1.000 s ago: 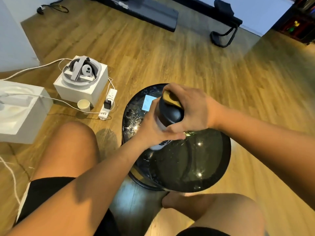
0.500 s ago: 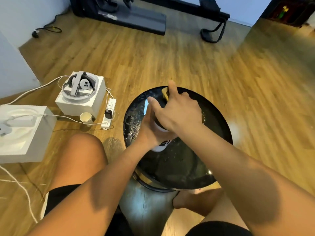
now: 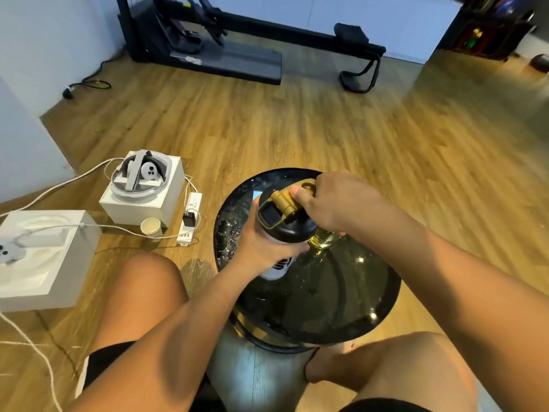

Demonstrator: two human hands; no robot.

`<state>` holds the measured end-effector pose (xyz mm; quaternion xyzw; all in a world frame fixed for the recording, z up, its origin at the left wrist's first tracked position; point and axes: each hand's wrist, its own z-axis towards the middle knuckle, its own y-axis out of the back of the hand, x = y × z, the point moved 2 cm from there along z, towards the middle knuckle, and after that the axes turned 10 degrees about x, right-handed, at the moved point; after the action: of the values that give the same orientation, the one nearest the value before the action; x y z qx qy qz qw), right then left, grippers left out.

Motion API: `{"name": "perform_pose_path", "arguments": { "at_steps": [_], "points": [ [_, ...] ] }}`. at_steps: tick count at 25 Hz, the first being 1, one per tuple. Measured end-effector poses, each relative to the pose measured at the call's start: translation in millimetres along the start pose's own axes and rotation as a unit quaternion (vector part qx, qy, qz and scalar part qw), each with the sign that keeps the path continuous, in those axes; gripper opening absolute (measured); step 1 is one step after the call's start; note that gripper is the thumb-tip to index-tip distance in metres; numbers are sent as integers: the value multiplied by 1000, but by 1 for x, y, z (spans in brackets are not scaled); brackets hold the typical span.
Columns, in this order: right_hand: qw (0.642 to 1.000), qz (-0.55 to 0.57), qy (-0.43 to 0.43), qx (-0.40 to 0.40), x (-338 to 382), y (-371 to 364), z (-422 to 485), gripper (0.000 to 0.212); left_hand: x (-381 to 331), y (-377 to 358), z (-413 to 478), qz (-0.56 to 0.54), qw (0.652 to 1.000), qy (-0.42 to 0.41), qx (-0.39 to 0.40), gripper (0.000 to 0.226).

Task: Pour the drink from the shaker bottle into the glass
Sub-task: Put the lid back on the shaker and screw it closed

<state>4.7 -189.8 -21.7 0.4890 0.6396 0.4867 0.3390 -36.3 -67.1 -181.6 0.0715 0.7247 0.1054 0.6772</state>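
A white shaker bottle with a black lid and a gold flip cap stands above a round black glossy table. My left hand is wrapped around the bottle's body just under the lid. My right hand grips the gold cap and loop at the top, thumb on the cap. A glass with yellowish liquid shows just right of the bottle, mostly hidden under my right hand.
Two white boxes with headset gear stand on the wooden floor at left, with a paper cup, a power strip and cables. A treadmill stands at the back. My knees flank the table.
My right hand has shifted from covering the lid to pinching the gold cap, which now shows lifted. The glass has come into sight. The camera tilted upward.
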Motion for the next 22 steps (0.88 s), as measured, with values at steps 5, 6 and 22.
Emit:
{"name": "perform_pose_path", "arguments": {
  "at_steps": [5, 6, 22],
  "points": [
    [994, -112, -9, -16, 0, 10, -1, 65, -1, 2, 2, -3, 1000, 0, 17, 116],
    [995, -93, -14, 20, -3, 12, 0, 68, -2, 2, 1, -4, 1000, -4, 15, 115],
    [993, -46, 57, -93, 32, -41, 13, 70, -3, 1, 6, 64, 998, -10, 15, 89]
  ]
}}
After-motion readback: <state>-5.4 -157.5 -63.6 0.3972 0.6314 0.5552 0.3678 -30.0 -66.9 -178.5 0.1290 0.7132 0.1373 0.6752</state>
